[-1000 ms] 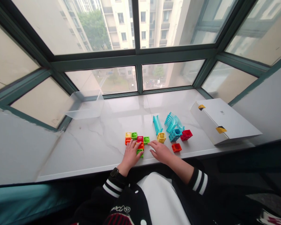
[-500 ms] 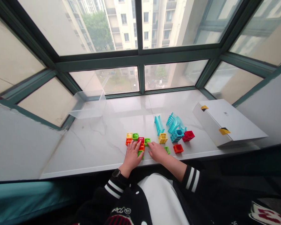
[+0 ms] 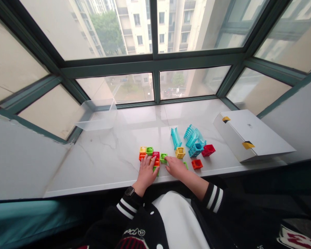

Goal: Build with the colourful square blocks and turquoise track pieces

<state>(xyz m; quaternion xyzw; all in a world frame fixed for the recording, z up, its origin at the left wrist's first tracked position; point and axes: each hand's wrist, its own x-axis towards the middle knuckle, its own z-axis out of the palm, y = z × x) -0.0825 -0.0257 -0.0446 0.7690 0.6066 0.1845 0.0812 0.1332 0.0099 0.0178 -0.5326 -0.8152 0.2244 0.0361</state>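
Note:
My left hand (image 3: 146, 172) is laid over a cluster of joined toy building blocks (image 3: 143, 150) in yellow, green, orange and red, with its fingers across them and the thumb by a lower green block (image 3: 156, 170). Part of the cluster is hidden under these fingers. Just right of the cluster, a small gap away, sits a single green block (image 3: 163, 158). The fingertips of my right hand (image 3: 175, 167) grip its right side. Behind the right hand another green block (image 3: 186, 165) is mostly covered.
To the right are a yellow block (image 3: 180, 152), an orange-red block (image 3: 197, 164), a blue block (image 3: 195, 150), a red block (image 3: 208, 150) and clear blue track pieces (image 3: 176, 138). A white box (image 3: 259, 133) stands far right, a clear plastic bin (image 3: 100, 116) back left, below the windows.
My right hand has shifted slightly right with the green block, and a narrow gap now shows between that block and the cluster. The left hand has stayed in place.

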